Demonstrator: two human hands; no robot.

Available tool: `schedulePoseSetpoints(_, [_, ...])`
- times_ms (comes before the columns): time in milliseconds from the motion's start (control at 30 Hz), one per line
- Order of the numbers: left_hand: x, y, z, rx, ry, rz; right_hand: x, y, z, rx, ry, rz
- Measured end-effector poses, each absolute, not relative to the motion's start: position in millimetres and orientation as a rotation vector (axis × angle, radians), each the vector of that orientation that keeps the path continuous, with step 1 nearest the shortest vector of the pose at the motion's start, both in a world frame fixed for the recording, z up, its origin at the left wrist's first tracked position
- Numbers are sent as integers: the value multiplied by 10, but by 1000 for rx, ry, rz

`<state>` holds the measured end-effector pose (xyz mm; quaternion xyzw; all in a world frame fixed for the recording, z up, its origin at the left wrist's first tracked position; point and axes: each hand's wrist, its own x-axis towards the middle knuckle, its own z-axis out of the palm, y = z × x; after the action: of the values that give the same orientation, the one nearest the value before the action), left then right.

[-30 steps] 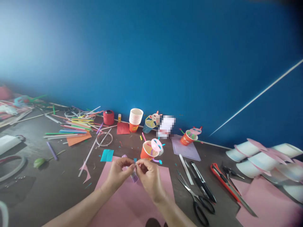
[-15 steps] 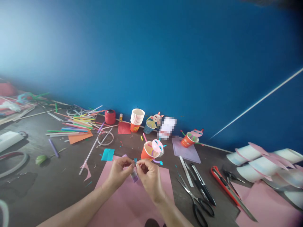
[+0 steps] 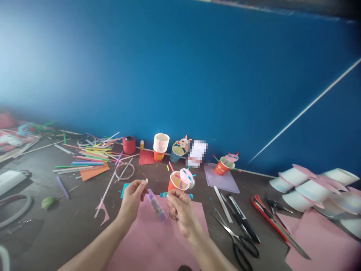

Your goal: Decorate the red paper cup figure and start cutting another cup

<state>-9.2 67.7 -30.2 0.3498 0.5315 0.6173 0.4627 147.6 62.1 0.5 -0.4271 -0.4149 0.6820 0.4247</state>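
My left hand is closed in a pinch left of centre. A tiny white bit shows at its fingertips, too small to name. My right hand pinches a small blue paper piece. Between the hands a purple glue tube lies slantwise on the pink paper. Just beyond my right hand stands an orange paper cup with a pink paper face and straw pieces attached. A blue paper square is partly hidden behind my left hand.
Scissors, pens and a red utility knife lie at the right. White cups with pink discs lie beyond. Straws are heaped at the left. Stacked cups and another decorated cup stand near the blue wall.
My hands have moved apart, the left one to the left, the right one slightly right. The blue piece now shows at my right fingertips, and more of the glue tube is visible.
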Motion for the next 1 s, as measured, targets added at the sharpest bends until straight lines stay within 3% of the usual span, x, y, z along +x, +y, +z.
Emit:
schedulePoseSetpoints(200, [-155, 750, -371, 689, 1281, 1492, 1466, 629, -6, -1081, -1058, 1665])
schedulePoseSetpoints(500, [71, 537, -222, 1117, 1198, 1230, 1460, 637, 16, -1077, -1091, 1653])
schedulePoseSetpoints(1000, [126, 510, -256, 1009, 1119, 1200, 1489, 616, -39, -1056, -1251, 1576])
